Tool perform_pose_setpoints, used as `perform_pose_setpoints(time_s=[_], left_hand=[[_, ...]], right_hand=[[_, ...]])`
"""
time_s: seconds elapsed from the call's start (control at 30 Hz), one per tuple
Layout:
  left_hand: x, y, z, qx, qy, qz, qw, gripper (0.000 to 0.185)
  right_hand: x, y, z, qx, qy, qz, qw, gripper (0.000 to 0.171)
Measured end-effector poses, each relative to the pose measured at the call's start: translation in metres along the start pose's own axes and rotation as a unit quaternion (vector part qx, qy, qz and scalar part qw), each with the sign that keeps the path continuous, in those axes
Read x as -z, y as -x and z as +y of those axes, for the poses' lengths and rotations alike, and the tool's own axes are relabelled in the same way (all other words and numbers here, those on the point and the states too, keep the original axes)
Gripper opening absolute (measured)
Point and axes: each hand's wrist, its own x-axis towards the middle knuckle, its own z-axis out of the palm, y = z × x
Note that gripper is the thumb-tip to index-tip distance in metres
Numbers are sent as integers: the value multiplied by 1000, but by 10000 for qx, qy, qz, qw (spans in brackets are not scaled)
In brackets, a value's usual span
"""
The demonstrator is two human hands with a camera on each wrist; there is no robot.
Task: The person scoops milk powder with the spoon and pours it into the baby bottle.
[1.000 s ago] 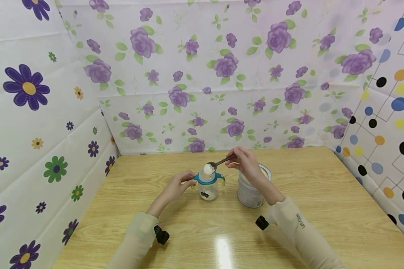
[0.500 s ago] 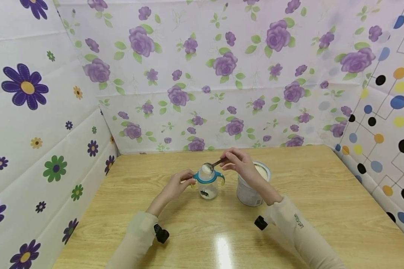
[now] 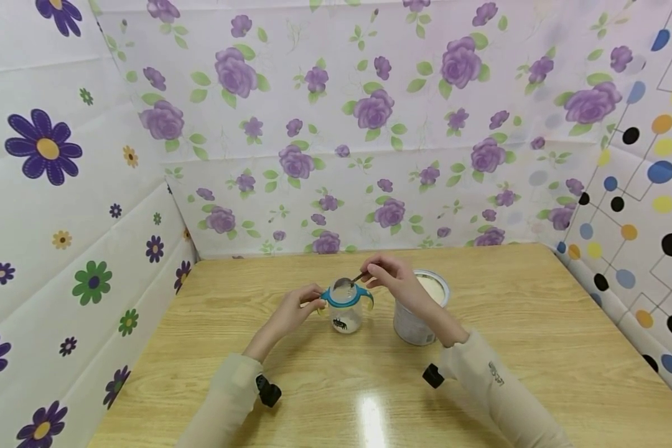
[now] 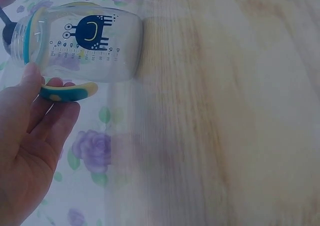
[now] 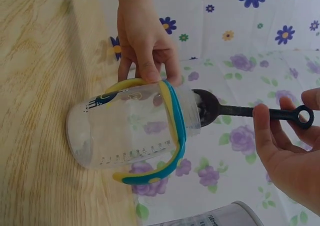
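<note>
Bottle [image 3: 345, 309] stands on the table [image 3: 509, 348] beside the open tin [image 3: 420, 311], steadied by the left hand [image 3: 297, 308] pinching its handle [image 4: 67, 91], so the right hand [image 3: 397, 280], gripping the spoon [image 5: 235, 110], can tip powder into its mouth.

One bottle [image 3: 345, 306] stands on the one table [image 3: 515, 298], with two handles on its teal collar. One spoon [image 3: 351, 282] sits over its mouth. One tin [image 3: 420, 308] stands beside it. Two hands are at work: the left hand [image 3: 301, 305] and the right hand [image 3: 392, 280]. Two small black cameras ride the two sleeves.
</note>
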Motion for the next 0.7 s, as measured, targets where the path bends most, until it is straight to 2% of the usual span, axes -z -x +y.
perform_pose_setpoints(time_s=[0.17, 0.4, 0.7], left_hand=[[0, 0, 0, 12, -17, 0, 10000, 12], [0, 0, 1, 2, 5, 44, 10000, 11], [-1, 0, -1, -39, -7, 42, 10000, 11]], right_hand=[[-1, 1, 1, 118, 150, -101, 9998, 28], [1, 1, 1, 7, 40, -118, 9999, 30], [2, 2, -3, -49, -112, 178, 9998, 40]])
